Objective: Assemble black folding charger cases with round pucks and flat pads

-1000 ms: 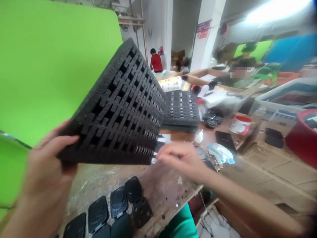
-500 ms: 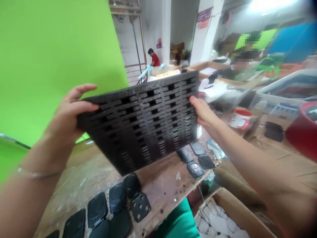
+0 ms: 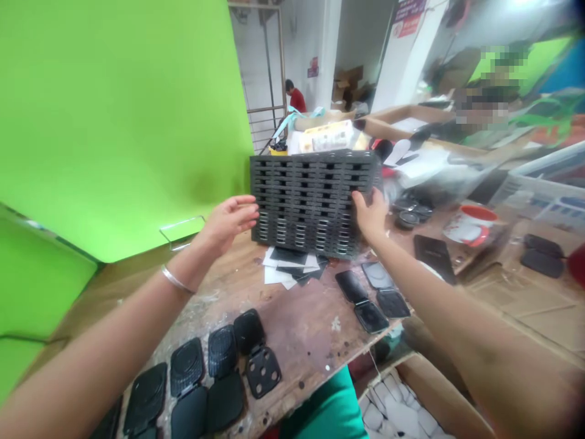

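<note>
A black slotted foam tray (image 3: 304,198) stands nearly upright at the back of the worktable, with rows of slots and thin shiny edges showing in the lower ones. At its right edge, my right hand (image 3: 371,216) grips it, thumb on the front face. My left hand (image 3: 232,221) is beside the left edge, fingers stretched out and apart from a grip; whether the fingertips touch the foam is unclear. Black and white square sheets (image 3: 292,268) lie beneath the tray's lower edge. Nearer me are open black hinged cases (image 3: 187,360) in a row, and more open cases (image 3: 361,299) lie to the right.
A green panel (image 3: 114,122) rises at the left. On the right are a red-and-white mug (image 3: 470,224), a black flat case (image 3: 434,256) and a clear plastic bin (image 3: 548,177). Below the table edge sits a carton (image 3: 429,378) of white pieces. Other people are in the background.
The foam tray has moved away from me and down toward the back of the table, becoming more level. My left hand has loosened from its upper left corner; the right still holds it.
</note>
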Demonstrator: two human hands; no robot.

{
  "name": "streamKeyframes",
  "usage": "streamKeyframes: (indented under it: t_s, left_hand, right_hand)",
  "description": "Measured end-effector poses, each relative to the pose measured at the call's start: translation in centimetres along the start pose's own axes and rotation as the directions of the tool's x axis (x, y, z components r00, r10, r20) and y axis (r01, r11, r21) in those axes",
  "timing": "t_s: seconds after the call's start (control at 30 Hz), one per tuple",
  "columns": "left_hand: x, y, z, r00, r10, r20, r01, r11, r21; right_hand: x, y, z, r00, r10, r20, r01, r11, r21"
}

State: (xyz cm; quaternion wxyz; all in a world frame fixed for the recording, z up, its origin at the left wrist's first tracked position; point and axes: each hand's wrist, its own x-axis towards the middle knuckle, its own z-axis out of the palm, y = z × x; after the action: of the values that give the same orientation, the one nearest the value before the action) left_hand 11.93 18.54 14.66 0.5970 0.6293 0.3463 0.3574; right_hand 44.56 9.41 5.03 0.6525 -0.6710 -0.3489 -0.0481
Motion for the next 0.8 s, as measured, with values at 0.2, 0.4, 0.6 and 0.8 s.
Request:
streamKeyframes:
  t_s: [0.2, 0.4, 0.6, 0.8]
  left_hand:
    - [-8.6, -4.3, -3.0, 0.964, -0.206, 0.167, 0.15, 0.943, 0.297]
    - [-17.8, -4.9, -4.7, 0.929, -0.298, 0.222, 0.158, 0.857, 0.491]
    - [-24.1, -6.9, -7.0, 0.977, -0.204, 0.058, 0.122, 0.766, 0.631]
    - [-28.8, -10.8, -7.5, 0.991, 0.106, -0.084, -0.006, 0.656, 0.755]
  right_hand:
    - [-3.1, -0.7, 0.4, 0.876, -0.476, 0.073, 0.455, 0.768, -0.45]
    - [-6.0, -1.4, 2.2, 0.788, -0.536, 0.304, 0.616, 0.669, -0.415]
    - [-8.1, -2.0, 5.8, 0.637, -0.461, 0.617, 0.714, 0.655, -0.247]
    - [-8.6, -4.0, 10.1, 0.628, -0.366, 0.687, 0.712, 0.627, -0.317]
